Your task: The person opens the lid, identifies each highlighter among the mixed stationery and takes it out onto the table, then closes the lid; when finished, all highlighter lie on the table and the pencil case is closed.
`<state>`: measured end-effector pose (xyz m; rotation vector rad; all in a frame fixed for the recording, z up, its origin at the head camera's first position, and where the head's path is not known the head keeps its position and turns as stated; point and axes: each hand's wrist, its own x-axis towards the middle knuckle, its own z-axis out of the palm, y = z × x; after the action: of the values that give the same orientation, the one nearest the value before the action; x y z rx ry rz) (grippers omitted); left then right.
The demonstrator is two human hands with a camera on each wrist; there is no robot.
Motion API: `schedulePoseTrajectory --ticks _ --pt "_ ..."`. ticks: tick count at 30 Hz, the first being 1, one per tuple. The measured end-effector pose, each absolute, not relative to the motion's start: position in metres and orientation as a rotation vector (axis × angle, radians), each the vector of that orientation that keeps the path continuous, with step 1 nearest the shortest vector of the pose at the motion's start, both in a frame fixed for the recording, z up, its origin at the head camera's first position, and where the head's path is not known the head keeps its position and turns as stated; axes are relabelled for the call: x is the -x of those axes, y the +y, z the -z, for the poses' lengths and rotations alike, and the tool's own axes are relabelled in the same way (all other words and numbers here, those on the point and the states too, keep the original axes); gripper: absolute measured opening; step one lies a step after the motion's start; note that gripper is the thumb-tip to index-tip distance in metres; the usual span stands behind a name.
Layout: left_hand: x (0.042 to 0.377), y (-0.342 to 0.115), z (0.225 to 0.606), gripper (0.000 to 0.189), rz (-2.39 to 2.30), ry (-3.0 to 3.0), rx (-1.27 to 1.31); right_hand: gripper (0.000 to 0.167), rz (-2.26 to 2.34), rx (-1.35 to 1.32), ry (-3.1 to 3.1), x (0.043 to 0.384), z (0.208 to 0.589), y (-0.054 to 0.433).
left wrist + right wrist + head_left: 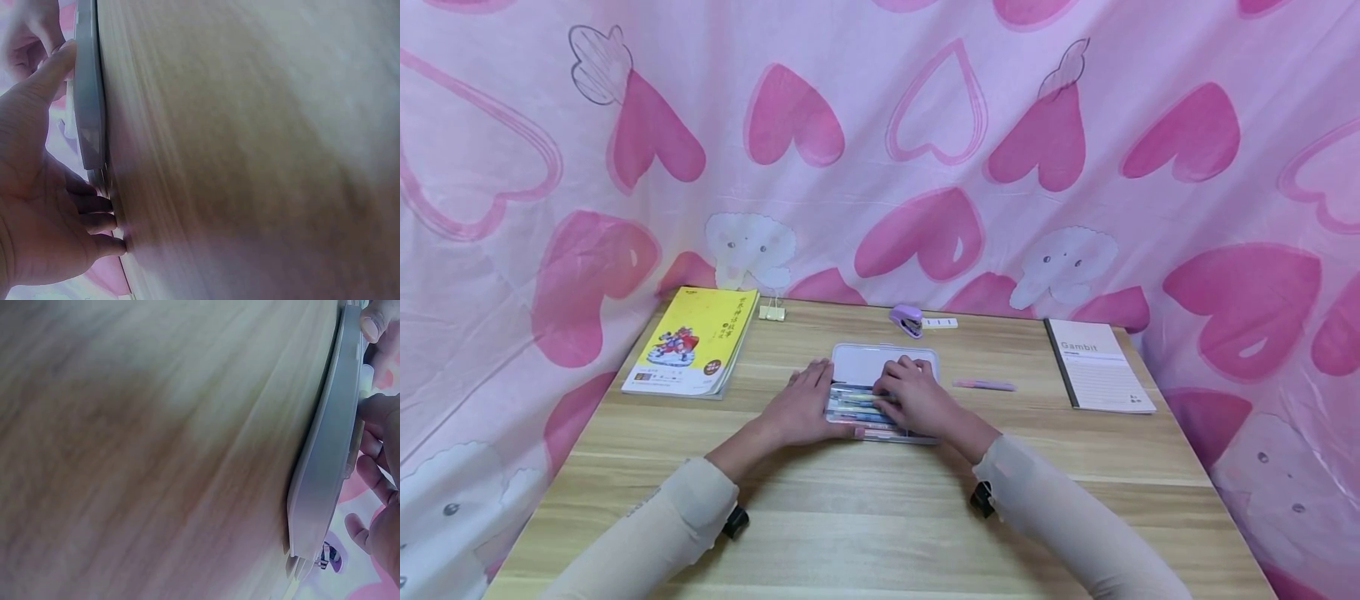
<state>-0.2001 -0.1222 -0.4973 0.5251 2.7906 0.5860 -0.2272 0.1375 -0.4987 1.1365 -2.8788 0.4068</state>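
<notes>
"Pale pen (367, 376), right hand (913, 400): how is the grip?"
"Narrow. Thumb and fingers are pinching it over the open pencil case (853, 364)."
"Left hand (805, 408)?"
"Spreading wide: thumb touching the case's near edge, fingers resting along its left side."
"Further out?"
"Case is lying on the wooden table (850, 517); a pink pen (985, 385) is lying to the right, a purple stapler (906, 318) is sitting behind."

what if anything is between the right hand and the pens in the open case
Nothing visible: the right hand is right over the pens. The lid of the case is open on the far side, and the left hand is at the left side.
</notes>
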Motion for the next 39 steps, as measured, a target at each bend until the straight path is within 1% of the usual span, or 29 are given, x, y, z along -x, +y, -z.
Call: schedulePoseTrajectory --ticks 11,23,32,39 --pt "0.201 -0.122 0.498 0.139 -0.582 2.800 -0.534 0.015 -0.315 -1.143 -2.748 0.228 0.499 0.137" --pt "0.202 -0.123 0.500 0.140 -0.578 2.798 -0.539 0.009 -0.149 -1.177 -2.579 0.232 0.496 0.152" --pt "0.203 -0.123 0.502 0.141 -0.597 2.801 -0.547 0.010 -0.124 -1.166 -2.536 0.231 0.493 0.167" --pt "0.202 -0.122 0.500 0.141 -0.622 2.788 -0.526 0.012 -0.158 -1.117 -2.543 0.230 0.493 0.188"
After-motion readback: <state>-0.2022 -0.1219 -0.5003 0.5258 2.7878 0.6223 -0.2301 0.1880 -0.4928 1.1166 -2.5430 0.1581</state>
